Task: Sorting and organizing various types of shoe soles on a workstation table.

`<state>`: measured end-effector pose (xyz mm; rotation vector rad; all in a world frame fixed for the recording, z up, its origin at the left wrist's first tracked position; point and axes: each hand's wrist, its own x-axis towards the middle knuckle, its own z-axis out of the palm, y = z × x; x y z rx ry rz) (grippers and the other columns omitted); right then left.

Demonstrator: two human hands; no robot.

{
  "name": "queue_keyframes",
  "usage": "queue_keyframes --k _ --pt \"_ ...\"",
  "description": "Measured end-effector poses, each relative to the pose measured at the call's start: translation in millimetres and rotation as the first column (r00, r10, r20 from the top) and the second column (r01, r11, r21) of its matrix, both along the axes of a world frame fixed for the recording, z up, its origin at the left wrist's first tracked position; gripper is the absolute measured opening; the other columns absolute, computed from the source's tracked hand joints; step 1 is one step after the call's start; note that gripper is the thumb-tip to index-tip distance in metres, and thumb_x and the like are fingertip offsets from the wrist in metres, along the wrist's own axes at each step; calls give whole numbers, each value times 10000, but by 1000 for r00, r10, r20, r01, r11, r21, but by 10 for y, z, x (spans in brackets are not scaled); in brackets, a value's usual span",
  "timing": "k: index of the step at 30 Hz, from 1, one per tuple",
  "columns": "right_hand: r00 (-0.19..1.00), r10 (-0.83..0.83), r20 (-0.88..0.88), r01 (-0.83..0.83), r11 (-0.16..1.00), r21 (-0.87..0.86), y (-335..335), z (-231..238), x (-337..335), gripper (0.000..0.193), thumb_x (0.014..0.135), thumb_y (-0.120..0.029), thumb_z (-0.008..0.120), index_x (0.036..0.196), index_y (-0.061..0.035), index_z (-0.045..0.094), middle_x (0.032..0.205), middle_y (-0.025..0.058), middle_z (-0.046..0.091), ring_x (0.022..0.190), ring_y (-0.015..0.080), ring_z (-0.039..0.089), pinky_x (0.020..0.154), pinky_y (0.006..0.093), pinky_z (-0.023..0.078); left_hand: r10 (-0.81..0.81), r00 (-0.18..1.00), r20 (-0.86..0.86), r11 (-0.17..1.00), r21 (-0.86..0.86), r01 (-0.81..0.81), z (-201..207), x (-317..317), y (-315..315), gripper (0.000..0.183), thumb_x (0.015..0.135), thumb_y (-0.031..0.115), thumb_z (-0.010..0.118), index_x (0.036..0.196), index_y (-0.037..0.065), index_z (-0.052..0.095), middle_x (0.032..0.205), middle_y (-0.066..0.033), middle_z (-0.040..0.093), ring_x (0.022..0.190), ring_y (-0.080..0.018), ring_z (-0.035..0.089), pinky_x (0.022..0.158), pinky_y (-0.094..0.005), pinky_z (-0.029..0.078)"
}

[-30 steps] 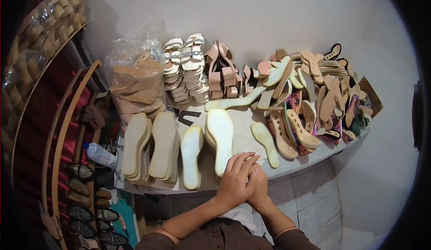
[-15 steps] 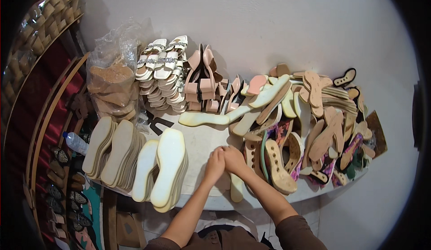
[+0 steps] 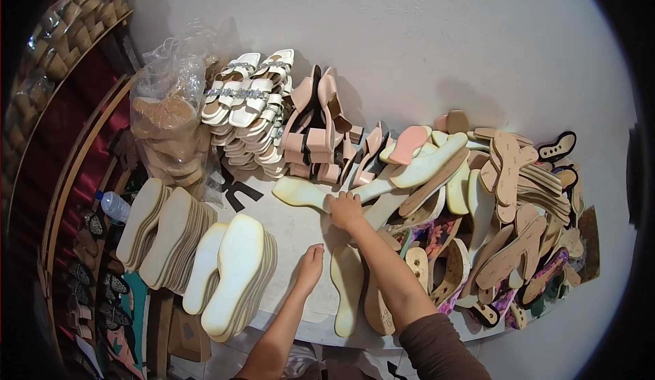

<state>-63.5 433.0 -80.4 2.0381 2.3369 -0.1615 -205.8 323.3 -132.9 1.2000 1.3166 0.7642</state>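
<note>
My right hand (image 3: 346, 211) reaches forward, its fingers bent over the narrow right end of a cream insole (image 3: 297, 192) that lies crosswise on the white table. A second pale insole (image 3: 376, 187) touches the same fingers on their right. Lower and to the left, my left hand (image 3: 310, 267) hovers over the table with nothing in it, fingers together and loosely extended. Beside my right forearm lies another cream insole (image 3: 346, 291), lengthwise near the front edge. Stacks of white-topped insoles (image 3: 235, 264) stand left of my left hand.
Beige insole stacks (image 3: 167, 240), a water bottle (image 3: 114, 206) and bagged soles (image 3: 170, 131) stand at the left. White sandals (image 3: 249, 100) and pink heeled sandals (image 3: 321, 131) line the back. A loose heap of soles (image 3: 505, 264) covers the right side. Dark cut pieces (image 3: 239, 192) lie behind.
My hands, together before, are now apart. The right one has moved forward to the crosswise insole; the left has drawn back to the left. The view has shifted slightly.
</note>
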Motion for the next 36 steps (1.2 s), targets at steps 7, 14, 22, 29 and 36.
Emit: queue_keyframes --k 7,14,22,29,36 --pt "942 -252 -221 147 902 -405 -812 1074 7 501 750 -329 569 1177 -85 472 1034 239 560 973 342 543 810 430 428 248 631 735 917 -388 91 736 160 162 536 874 488 440 1161 36 444 863 -71 553 758 -161 534 730 -294 445" --pt "998 -14 59 24 985 -172 -399 1284 750 447 766 -315 569 1168 -129 507 1161 157 497 1081 342 482 906 430 394 256 618 743 933 -358 44 764 354 266 420 881 111 365 1288 111 266 1112 -183 525 883 -247 566 746 -349 496" --pt "892 -273 360 53 854 517 -232 808 1713 316 781 -123 481 1088 -73 534 1137 147 537 1101 273 479 970 468 304 197 567 800 904 -372 210 814 447 115 387 901 197 373 1271 125 289 1032 -167 537 853 -246 568 747 -368 499" --pt "903 124 -412 178 764 620 -901 1676 693 390 718 -92 570 1093 -23 487 930 135 572 821 310 554 714 401 447 279 624 730 920 -390 45 684 334 80 347 944 356 300 1116 64 376 960 -134 551 742 -207 591 662 -329 513" --pt "592 68 -803 349 877 331 -1175 1387 486 556 765 -132 518 1253 30 307 1145 251 419 1008 415 466 847 411 403 -23 995 93 996 -80 30 579 -143 -423 318 925 297 389 991 -8 450 835 -154 601 665 -238 608 625 -329 493"
